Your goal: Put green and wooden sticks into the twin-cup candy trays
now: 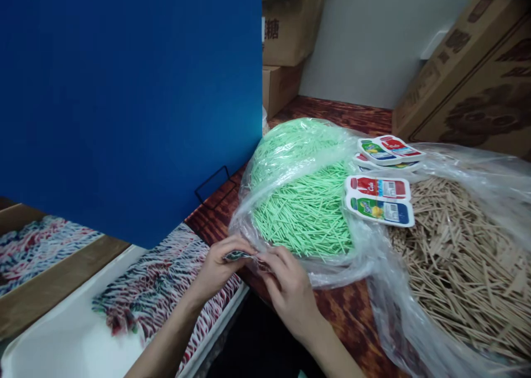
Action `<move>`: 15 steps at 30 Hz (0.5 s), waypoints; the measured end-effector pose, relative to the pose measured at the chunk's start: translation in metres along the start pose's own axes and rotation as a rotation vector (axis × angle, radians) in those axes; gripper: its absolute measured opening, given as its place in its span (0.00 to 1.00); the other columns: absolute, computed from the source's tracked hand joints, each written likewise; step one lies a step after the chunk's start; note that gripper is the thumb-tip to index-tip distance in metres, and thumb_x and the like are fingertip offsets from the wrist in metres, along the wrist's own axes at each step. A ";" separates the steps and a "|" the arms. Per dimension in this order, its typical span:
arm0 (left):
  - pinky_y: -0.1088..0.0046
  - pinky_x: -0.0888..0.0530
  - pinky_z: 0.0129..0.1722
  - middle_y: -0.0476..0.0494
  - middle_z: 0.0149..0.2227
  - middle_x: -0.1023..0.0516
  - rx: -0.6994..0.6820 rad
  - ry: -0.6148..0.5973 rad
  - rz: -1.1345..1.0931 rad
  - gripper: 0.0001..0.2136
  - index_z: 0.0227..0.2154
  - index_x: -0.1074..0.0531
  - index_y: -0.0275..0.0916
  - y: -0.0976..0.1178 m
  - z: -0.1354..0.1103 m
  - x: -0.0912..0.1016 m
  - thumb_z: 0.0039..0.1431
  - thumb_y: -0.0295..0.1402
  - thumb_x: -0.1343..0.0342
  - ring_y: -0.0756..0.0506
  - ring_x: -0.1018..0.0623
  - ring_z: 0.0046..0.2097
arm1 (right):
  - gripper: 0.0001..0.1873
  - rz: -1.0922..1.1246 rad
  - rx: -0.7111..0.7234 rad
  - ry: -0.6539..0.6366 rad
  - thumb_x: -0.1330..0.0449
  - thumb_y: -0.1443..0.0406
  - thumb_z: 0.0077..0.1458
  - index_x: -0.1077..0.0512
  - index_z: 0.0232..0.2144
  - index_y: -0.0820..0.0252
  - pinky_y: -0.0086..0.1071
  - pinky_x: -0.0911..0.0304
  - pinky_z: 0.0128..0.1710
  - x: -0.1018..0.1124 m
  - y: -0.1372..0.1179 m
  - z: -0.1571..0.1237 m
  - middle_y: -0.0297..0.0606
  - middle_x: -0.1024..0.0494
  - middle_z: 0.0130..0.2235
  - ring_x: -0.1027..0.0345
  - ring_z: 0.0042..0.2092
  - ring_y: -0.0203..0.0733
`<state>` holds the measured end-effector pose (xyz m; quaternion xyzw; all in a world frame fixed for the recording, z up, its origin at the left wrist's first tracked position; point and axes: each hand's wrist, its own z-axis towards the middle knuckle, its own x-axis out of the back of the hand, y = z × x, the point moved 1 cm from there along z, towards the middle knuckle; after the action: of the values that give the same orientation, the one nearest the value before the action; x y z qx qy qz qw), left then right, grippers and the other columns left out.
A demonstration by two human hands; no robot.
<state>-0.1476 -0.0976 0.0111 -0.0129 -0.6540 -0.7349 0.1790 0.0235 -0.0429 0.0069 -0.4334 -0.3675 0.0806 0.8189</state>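
Observation:
My left hand [226,267] and my right hand [288,284] meet in front of the green bag, with fingers pinched. Between them is a small printed packet [237,255], seen almost edge-on and mostly hidden by the fingers. Just beyond them lies a clear plastic bag full of thin light-green sticks [307,212]. Resting on the plastic to the right is a bottle-shaped packet [379,201] printed red and green, with a few similar packets [390,148] stacked behind it. A white tray [78,323] at left holds dense rows of packets [153,284].
A large blue panel [133,101] fills the upper left, with a black wire stand [213,187] at its corner. Thin brown sticks [464,256] fill an open bag on the right. Cardboard boxes [477,74] stand at the back on the wood-patterned table [348,317].

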 end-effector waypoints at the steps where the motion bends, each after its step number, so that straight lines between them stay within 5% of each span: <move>1: 0.65 0.28 0.42 0.42 0.34 0.22 0.004 -0.006 0.003 0.04 0.31 0.21 0.40 0.001 -0.004 -0.004 0.54 0.32 0.40 0.41 0.23 0.38 | 0.15 -0.031 0.006 0.015 0.50 0.73 0.59 0.30 0.44 0.56 0.38 0.36 0.40 -0.002 0.002 -0.004 0.41 0.29 0.38 0.34 0.41 0.45; 5: 0.63 0.29 0.45 0.41 0.37 0.21 0.057 -0.026 0.001 0.07 0.34 0.21 0.41 0.006 -0.019 -0.011 0.57 0.33 0.44 0.40 0.23 0.41 | 0.16 -0.042 0.003 0.017 0.51 0.73 0.59 0.29 0.45 0.56 0.40 0.36 0.41 -0.004 0.003 -0.015 0.42 0.27 0.39 0.34 0.42 0.47; 8: 0.60 0.29 0.47 0.40 0.38 0.21 0.130 -0.028 -0.027 0.08 0.34 0.22 0.41 0.018 -0.035 0.007 0.57 0.34 0.45 0.38 0.23 0.44 | 0.21 0.079 0.014 -0.042 0.45 0.68 0.59 0.36 0.55 0.54 0.42 0.38 0.48 0.001 0.000 -0.023 0.44 0.28 0.47 0.34 0.48 0.49; 11: 0.55 0.28 0.45 0.39 0.33 0.20 0.235 0.076 -0.044 0.06 0.26 0.21 0.41 0.028 -0.059 0.055 0.49 0.36 0.40 0.36 0.23 0.41 | 0.23 0.169 -0.074 -0.054 0.43 0.64 0.58 0.37 0.56 0.52 0.43 0.39 0.50 0.004 0.004 -0.038 0.43 0.28 0.50 0.34 0.51 0.51; 15: 0.56 0.29 0.43 0.45 0.25 0.23 0.261 0.531 0.070 0.05 0.19 0.26 0.38 0.025 -0.116 0.152 0.39 0.34 0.37 0.41 0.23 0.36 | 0.10 0.218 -0.273 -0.078 0.47 0.63 0.61 0.27 0.41 0.55 0.40 0.37 0.46 -0.002 0.020 -0.060 0.41 0.23 0.42 0.30 0.45 0.48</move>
<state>-0.2577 -0.2491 0.0568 0.1806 -0.6725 -0.6155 0.3692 0.0665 -0.0707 -0.0312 -0.5745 -0.3574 0.1348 0.7239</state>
